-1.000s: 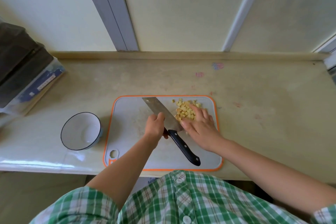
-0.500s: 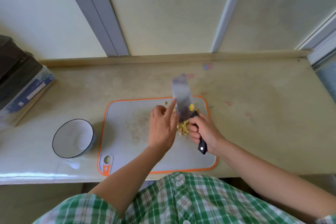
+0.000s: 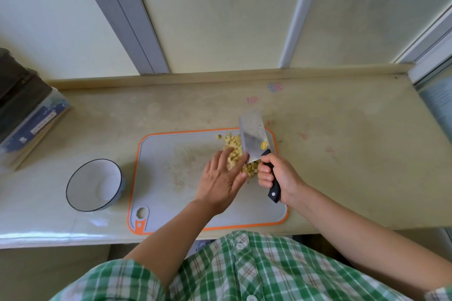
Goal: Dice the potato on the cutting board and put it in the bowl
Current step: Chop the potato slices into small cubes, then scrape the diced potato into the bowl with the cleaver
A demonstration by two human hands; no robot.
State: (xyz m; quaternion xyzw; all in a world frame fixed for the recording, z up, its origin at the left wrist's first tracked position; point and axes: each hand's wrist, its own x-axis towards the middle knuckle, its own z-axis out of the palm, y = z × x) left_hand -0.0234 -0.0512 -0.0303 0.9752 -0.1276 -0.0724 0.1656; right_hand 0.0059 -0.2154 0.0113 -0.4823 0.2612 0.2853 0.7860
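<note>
Potato dice (image 3: 233, 143): small pale-yellow cubes in one loose pile on the cutting board (image 3: 171, 166), at its far-right corner. A few strays sat at the pile's far-left fringe. I counted none off the board.

Left hand (image 3: 220, 178): palm down on the board, fingers (image 3: 228, 154) straight and close together, laid against the near-left side of the pile. It held nothing. The fingertips reached right up to the cleaver's lower edge; I could not tell whether they touched the steel.

Cleaver (image 3: 253, 139): broad flat blade with its face toward the camera, a round yellow sticker near the heel. It stood on the right side of the pile and hid part of it. The far end of the blade passed beyond the board's far edge, over the counter (image 3: 342, 154). I could not tell whether it rested on the board or hung just above.

Right hand (image 3: 278, 177): fingers wrapped tight round the black handle, the butt sticking out below the fist, over the board's right side.

Board: grey, orange rim, lying close to the counter's front edge, about mid-length.

Bowl (image 3: 85, 190): white inside, dark rim, just left of the board, near the front edge, apart from the pile.

Far-left end of the counter: a stack of dark and blue boxes (image 3: 27, 115). A green plaid shirt (image 3: 244, 266) filled the bottom of my view.
</note>
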